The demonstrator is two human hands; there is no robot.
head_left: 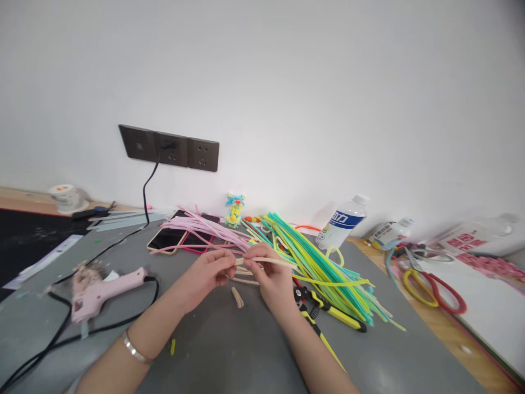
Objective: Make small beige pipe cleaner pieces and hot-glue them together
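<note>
Both hands meet over the middle of the grey mat, holding beige pipe cleaners between them. My left hand pinches one end with thumb and fingertips. My right hand is closed around the strands, whose other ends stick out to its right. A short folded beige piece lies on the mat just below the fingers. Behind and right of my right hand spreads a bundle of green and yellow pipe cleaners. Yellow-and-black pliers lie beside my right wrist, partly hidden.
A pink glue gun with a black cord lies at left. Pink pipe cleaners rest across two phones behind the hands. A small figure stands by the wall. A bottle and scissors are at right.
</note>
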